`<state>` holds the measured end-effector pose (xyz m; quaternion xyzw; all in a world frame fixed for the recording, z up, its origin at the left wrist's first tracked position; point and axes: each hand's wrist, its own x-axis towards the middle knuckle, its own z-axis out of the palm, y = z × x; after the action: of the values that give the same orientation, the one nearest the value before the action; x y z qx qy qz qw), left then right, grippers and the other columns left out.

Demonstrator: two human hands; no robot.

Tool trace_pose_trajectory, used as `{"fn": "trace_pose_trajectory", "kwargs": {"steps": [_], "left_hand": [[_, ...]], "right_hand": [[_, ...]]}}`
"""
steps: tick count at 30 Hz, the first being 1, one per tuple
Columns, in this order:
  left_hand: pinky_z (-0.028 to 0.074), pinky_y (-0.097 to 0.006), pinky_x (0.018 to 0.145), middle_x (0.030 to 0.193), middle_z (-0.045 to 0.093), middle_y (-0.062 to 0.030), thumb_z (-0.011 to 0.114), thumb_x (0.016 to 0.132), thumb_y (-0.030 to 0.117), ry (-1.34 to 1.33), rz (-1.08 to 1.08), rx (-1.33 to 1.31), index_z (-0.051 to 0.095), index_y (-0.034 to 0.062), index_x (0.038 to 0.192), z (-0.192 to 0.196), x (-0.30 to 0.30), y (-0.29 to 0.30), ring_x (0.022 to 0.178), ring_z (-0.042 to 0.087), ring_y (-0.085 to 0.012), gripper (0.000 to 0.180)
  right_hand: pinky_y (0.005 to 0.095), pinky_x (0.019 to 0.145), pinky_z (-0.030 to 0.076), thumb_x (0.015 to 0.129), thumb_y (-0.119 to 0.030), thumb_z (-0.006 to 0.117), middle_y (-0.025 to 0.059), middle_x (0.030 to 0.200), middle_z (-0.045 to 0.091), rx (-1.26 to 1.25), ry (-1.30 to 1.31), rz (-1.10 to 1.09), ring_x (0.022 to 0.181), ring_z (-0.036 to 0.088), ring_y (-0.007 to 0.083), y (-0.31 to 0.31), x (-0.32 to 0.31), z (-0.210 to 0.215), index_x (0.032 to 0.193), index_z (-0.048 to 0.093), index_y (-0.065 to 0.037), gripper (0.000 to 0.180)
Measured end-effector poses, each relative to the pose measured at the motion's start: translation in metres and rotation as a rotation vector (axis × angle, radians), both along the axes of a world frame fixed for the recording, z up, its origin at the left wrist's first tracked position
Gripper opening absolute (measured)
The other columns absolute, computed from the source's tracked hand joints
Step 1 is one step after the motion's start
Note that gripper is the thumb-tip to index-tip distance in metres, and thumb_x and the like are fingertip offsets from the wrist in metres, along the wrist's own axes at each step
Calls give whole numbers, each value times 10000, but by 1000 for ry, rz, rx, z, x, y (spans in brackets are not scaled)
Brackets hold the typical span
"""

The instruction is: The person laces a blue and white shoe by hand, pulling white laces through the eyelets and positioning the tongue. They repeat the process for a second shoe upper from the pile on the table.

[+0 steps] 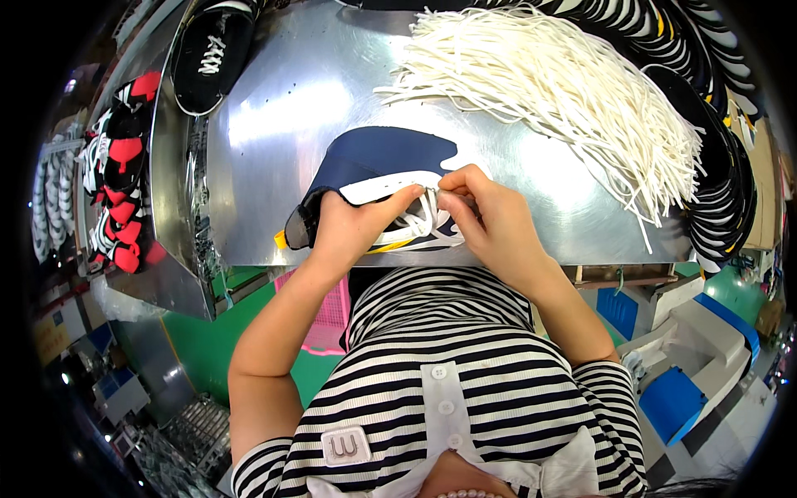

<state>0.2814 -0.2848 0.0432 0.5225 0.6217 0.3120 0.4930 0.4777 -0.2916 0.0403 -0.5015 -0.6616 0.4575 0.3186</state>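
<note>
Two bare hands work at the near edge of the metal table [274, 124], above a black-and-white striped shirt [448, 390] that fills the lower view. We note the left hand [353, 228] closed around the side of a navy shoe upper [382, 158], thumb lying along its white collar band. The right hand [486, 212] has its fingertips pinched together on the white lace [415, 222] at the upper's eyelet area, just beside the left thumb; the two hands are nearly touching. The upper lies flat on the table close to the near edge, toe end pointing away from us, with a bit of yellow trim showing at its near side.

Farther back and to the right, we see a large loose bundle of white laces [564, 91] fanned across the table, well apart from the hands. Beyond it, a curved stack of dark shoe uppers [722, 141] runs along the right rim. At the far left corner a black shoe with white lacing [212, 54] rests on the table. Left of the table, red, black and white shoe pieces [124, 174] hang in a row.
</note>
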Motion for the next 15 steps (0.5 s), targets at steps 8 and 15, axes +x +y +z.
{"fn": "trace_pose_trajectory", "kwargs": {"steps": [8, 15], "left_hand": [[525, -239, 672, 892, 726, -52, 780, 827, 119, -57, -19, 79, 701, -25, 994, -4, 1, -4, 772, 673, -100, 234], [530, -286, 759, 972, 715, -86, 691, 903, 134, -165, -2, 34, 677, -26, 1047, -1, 1, -24, 870, 676, -158, 216]], "right_hand": [[354, 627, 512, 917, -113, 635, 134, 808, 687, 128, -136, 47, 702, 674, 291, 7, 4, 1, 977, 597, -26, 112], [436, 593, 491, 896, -130, 589, 118, 742, 647, 294, -294, 147, 681, 643, 339, 13, -15, -12, 889, 537, -55, 91]]}}
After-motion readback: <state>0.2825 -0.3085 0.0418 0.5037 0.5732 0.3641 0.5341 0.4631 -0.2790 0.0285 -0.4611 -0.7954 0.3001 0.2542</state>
